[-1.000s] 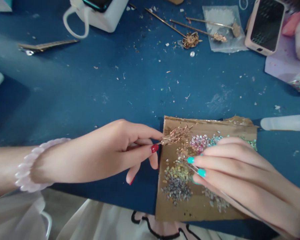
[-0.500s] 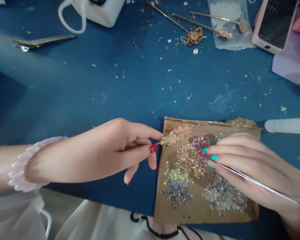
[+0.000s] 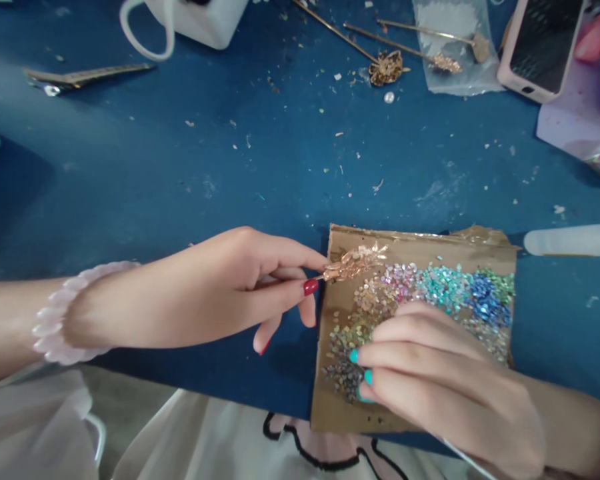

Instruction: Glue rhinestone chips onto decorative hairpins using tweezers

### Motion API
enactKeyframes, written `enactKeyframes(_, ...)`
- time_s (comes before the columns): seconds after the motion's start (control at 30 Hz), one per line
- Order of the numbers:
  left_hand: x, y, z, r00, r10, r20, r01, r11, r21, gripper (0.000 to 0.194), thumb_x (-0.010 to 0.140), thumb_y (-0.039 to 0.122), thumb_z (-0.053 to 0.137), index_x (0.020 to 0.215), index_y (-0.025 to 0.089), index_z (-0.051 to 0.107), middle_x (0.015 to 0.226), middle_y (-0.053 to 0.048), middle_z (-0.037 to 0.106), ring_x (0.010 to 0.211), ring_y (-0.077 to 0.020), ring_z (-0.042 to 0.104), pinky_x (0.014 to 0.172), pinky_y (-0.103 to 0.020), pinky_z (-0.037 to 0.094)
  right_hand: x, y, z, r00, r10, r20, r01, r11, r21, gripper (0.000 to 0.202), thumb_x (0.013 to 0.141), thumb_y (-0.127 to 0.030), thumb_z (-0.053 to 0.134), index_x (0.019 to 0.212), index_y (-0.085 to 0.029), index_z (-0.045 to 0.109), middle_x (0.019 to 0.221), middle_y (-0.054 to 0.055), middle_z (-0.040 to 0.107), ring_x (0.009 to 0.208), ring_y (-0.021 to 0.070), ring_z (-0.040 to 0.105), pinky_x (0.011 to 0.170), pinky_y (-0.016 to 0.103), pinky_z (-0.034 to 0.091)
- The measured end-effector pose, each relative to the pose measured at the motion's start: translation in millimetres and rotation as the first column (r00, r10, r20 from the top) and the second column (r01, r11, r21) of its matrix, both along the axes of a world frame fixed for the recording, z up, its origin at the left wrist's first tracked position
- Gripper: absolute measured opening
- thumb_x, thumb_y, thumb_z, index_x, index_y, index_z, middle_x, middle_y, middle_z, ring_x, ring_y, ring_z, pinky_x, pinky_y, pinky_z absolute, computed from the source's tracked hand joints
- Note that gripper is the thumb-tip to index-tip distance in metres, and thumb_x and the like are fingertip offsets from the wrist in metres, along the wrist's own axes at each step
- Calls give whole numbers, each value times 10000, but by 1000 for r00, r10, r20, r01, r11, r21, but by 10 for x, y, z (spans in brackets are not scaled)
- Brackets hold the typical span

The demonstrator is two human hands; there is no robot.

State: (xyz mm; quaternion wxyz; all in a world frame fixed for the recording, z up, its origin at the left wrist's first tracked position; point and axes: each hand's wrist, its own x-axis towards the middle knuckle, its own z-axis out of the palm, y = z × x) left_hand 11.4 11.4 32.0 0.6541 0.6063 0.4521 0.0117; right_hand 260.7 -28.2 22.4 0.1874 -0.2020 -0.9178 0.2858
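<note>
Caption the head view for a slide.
Left hand holds gold ornament over cardboard; right hand, with metal tool, at gray chips.

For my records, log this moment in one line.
left hand: holds gold ornament | right hand: holds thin tool over grey pieces

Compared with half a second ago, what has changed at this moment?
The right hand has moved left and nearer the person, from the pink pieces to the dark grey pieces, uncovering the blue pieces. Its slim metal tool is now mostly hidden. The left hand still holds the copper-coloured ornament.
</note>
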Motion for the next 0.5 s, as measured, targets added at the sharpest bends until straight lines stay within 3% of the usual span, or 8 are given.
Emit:
enactKeyframes(0.13, 2, 4, -6, 999, -5, 32, 5, 1000, 26, 391, 880, 106, 417, 1231, 218, 546, 527, 113, 577, 443, -45, 555, 433, -106, 355, -29, -43, -20, 1000, 25, -3, -25, 1000, 1, 219, 873, -143, 425, 891, -126, 643, 921, 69, 658, 920, 186, 558, 881, 383, 427)
enactKeyframes(0.37, -38, -16, -87, 992, 9, 124, -21, 995, 97, 415, 870, 94, 438, 1226, 275, 551, 703, 124, 653, 407, 2, 549, 384, -68, 345, -38, -48, -12, 1000, 28, 11, -28, 1000, 0, 244, 898, -148, 397, 887, -126, 640, 912, 57, 646, 928, 172, 545, 912, 370, 398)
enactKeyframes(0.5, -33, -6, -73, 994, 2, 112, -15, 993, 115, 432, 861, 68, 440, 1221, 275, 556, 645, 142, 637, 409, 8, 547, 398, -51, 355, -46, -51, -12, 999, 41, 4, -41, 999, 1, 212, 888, -158, 429, 888, -126, 638, 911, 55, 649, 920, 167, 545, 902, 360, 407)
